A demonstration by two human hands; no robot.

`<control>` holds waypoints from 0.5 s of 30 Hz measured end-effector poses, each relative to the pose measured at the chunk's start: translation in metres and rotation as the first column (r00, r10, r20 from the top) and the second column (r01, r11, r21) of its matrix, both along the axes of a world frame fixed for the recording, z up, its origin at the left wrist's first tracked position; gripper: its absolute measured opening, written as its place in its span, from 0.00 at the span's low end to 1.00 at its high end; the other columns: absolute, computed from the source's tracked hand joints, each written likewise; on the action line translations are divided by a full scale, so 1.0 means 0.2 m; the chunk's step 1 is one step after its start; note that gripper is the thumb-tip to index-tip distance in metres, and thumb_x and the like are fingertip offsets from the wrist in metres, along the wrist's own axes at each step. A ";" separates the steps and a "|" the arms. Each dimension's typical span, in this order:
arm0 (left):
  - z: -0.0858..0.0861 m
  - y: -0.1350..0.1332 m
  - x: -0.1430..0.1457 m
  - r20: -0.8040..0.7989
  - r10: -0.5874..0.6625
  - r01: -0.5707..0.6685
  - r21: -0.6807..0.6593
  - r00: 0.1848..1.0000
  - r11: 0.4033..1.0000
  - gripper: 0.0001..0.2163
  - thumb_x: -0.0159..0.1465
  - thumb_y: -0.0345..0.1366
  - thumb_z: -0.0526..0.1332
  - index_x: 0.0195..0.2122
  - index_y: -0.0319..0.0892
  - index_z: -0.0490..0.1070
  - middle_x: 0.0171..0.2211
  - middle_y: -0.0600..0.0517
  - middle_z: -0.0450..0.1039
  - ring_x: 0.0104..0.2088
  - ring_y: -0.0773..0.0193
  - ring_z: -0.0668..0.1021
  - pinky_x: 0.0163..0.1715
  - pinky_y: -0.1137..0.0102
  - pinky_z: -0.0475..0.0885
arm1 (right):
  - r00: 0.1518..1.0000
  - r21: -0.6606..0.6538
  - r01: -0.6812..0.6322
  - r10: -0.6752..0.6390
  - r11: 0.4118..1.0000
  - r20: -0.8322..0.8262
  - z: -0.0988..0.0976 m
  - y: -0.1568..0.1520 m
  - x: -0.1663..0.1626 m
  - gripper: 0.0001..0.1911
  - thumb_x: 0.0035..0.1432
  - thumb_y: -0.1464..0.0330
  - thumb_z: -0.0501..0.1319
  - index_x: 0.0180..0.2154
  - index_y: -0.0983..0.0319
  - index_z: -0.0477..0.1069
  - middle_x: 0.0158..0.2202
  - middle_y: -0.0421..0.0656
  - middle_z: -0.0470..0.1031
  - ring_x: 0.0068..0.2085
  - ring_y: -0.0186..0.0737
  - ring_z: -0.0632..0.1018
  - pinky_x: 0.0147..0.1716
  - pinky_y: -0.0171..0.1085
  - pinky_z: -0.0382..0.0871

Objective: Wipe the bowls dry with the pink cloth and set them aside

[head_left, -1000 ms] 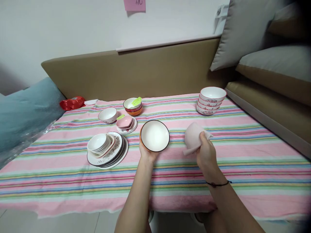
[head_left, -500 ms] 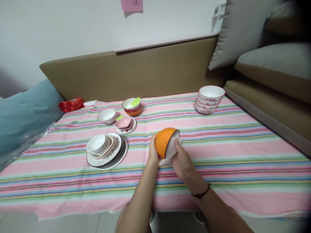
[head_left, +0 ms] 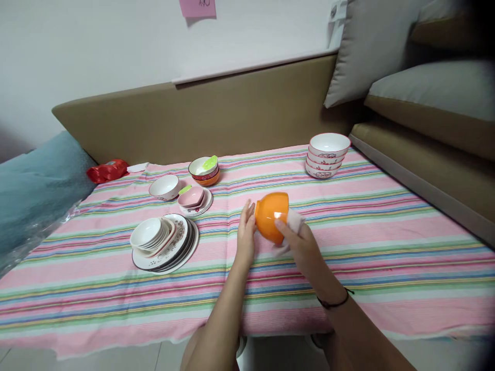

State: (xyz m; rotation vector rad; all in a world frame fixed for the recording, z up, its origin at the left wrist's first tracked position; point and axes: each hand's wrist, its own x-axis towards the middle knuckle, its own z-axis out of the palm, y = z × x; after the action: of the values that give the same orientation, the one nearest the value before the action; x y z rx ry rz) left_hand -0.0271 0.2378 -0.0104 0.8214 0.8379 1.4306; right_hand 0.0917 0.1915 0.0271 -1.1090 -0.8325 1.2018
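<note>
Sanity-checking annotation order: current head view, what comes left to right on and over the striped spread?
Red shiny bundle → plate stack → red-and-orange bowl stack → left hand → orange bowl → right hand → white bowl stack. Left out: pale cloth, overlapping the right hand.

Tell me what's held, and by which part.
The right grip holds the orange bowl near the rim, thumb on the outer wall, pale cloth at its mouth. Whether the left grip touches the base is unclear.

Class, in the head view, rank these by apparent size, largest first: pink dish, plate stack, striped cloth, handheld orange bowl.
1. Striped cloth
2. Plate stack
3. Handheld orange bowl
4. Pink dish
</note>
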 end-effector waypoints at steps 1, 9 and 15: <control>0.01 0.01 -0.01 0.067 -0.029 0.036 -0.107 0.997 0.994 0.22 0.59 0.44 0.64 0.54 0.51 0.68 0.47 0.49 0.75 0.49 0.56 0.76 0.51 0.62 0.68 | 0.988 0.079 -0.033 0.020 0.996 0.153 -0.01 0.00 0.00 0.15 0.52 0.61 0.65 0.41 0.60 0.76 0.28 0.41 0.77 0.34 0.45 0.78 0.38 0.42 0.74; 0.02 0.04 -0.12 0.445 0.089 0.171 -0.512 0.891 0.842 0.23 0.56 0.52 0.60 0.43 0.38 0.75 0.26 0.45 0.76 0.31 0.51 0.79 0.42 0.59 0.73 | 0.578 0.211 -0.574 0.209 0.791 0.789 -0.11 -0.02 -0.15 0.25 0.55 0.76 0.52 0.53 0.61 0.71 0.53 0.52 0.75 0.54 0.53 0.74 0.57 0.54 0.63; 0.06 0.05 -0.15 0.352 0.155 -0.020 -0.359 0.923 0.933 0.18 0.59 0.47 0.59 0.43 0.41 0.76 0.26 0.51 0.77 0.27 0.58 0.77 0.38 0.64 0.74 | 0.921 0.182 -0.359 0.316 0.915 0.229 -0.08 -0.07 -0.28 0.21 0.57 0.63 0.59 0.52 0.59 0.71 0.54 0.47 0.74 0.57 0.50 0.72 0.60 0.51 0.61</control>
State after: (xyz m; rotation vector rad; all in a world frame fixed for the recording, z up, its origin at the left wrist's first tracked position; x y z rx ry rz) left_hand -0.0574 0.2475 0.0014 0.2272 0.8055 1.4042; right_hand 0.0355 0.1766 0.0116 -0.9310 -1.3211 1.2585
